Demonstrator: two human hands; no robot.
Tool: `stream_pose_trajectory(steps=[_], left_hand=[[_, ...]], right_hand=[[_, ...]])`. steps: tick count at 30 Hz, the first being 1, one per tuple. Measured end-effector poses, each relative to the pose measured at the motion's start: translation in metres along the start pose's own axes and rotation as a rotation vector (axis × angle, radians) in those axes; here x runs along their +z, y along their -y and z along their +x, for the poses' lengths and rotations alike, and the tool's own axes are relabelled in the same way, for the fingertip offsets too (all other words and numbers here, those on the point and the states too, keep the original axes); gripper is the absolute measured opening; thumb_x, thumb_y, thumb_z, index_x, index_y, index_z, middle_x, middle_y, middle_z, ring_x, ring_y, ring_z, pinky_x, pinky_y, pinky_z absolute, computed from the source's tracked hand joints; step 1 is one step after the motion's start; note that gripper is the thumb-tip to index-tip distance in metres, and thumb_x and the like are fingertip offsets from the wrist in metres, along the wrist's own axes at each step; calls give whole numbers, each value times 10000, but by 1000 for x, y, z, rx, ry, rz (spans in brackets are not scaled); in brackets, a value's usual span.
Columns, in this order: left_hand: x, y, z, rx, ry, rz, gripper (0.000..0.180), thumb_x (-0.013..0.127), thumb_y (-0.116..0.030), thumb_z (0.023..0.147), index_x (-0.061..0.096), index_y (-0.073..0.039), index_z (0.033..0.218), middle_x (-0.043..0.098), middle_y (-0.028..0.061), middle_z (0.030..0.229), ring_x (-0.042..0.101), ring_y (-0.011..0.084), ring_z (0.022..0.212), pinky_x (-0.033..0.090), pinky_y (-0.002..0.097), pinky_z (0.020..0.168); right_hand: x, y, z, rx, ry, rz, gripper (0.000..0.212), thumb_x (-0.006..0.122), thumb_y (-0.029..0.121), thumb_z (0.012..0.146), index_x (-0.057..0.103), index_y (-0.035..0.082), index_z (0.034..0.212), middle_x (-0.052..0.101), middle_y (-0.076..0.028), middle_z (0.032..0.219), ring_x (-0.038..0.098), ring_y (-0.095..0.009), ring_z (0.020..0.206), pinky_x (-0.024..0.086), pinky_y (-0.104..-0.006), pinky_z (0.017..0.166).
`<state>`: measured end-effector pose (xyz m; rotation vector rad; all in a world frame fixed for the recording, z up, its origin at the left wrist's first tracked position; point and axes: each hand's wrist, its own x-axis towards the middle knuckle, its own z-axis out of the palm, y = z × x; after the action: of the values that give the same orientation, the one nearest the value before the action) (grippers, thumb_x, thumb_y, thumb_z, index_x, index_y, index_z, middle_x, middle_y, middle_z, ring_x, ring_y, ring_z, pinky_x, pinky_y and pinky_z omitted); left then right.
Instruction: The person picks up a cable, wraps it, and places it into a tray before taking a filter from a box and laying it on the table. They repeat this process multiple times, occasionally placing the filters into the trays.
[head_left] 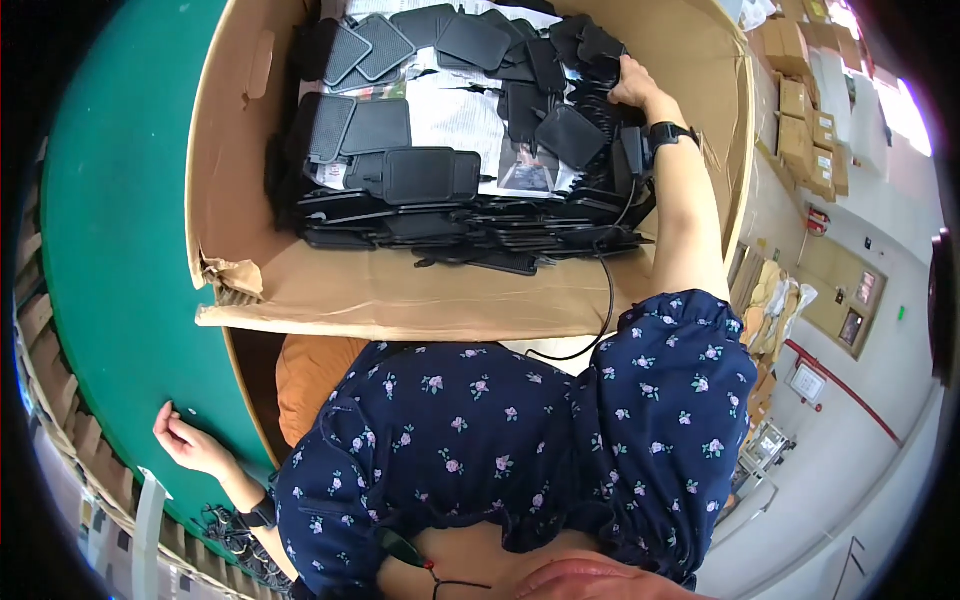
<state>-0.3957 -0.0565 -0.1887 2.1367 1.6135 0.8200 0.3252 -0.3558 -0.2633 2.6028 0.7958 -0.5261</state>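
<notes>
Deep in a large cardboard box (400,300), my right hand (634,82) reaches to the far right corner. Its fingers close on a black flat piece (602,68) at the edge of a stack; the fingertips are partly hidden. Many similar thin black rectangular pieces (432,175) with rounded corners and small tabs lie in piles around sheets of printed paper (455,115). Some have a finely textured face. My left hand (192,442) is outside the box at the lower left, held over a green surface, fingers apart and holding nothing.
The green surface (110,250) runs along the box's left side. A torn cardboard flap (235,278) sticks up at the near left corner. A black cable (610,300) hangs over the near wall. Dark tangled cables (245,545) lie lower left; stacked cartons (805,125) stand far right.
</notes>
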Motion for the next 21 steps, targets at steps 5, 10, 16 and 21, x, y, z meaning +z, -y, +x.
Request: stream_pose_trajectory(steps=[5, 10, 16, 21], left_hand=[[-1, 1, -2, -21, 9, -5, 180, 423, -67, 904, 581, 8, 942, 581, 54, 903, 523, 131, 809, 426, 243, 774], [-4, 2, 0, -15, 6, -72, 179, 420, -64, 908, 576, 5, 959, 580, 43, 901, 519, 117, 805, 424, 236, 769], [-6, -6, 1, -33, -4, -65, 163, 435, -43, 883, 580, -5, 946, 582, 39, 898, 513, 112, 798, 414, 232, 767], [-9, -24, 2, 1, 9, -68, 168, 431, 12, 847, 589, -19, 894, 557, 54, 856, 514, 126, 777, 413, 229, 729]], right_hand=[[-9, 19, -23, -21, -71, -38, 825, 748, 246, 618, 319, 7, 1280, 450, -190, 1233, 411, -351, 1161, 371, -393, 955], [-11, 36, -48, -88, -193, 38, 740, 761, 290, 610, 404, -5, 1188, 489, -194, 1185, 461, -342, 1115, 398, -385, 918], [-29, 75, -51, -172, -420, 443, 822, 788, 362, 566, 415, -24, 1189, 520, -209, 1142, 496, -329, 1085, 405, -382, 910], [-116, 150, -92, -344, -267, 1019, 645, 774, 248, 638, 467, -39, 1128, 572, -124, 1033, 553, -190, 946, 442, -290, 828]])
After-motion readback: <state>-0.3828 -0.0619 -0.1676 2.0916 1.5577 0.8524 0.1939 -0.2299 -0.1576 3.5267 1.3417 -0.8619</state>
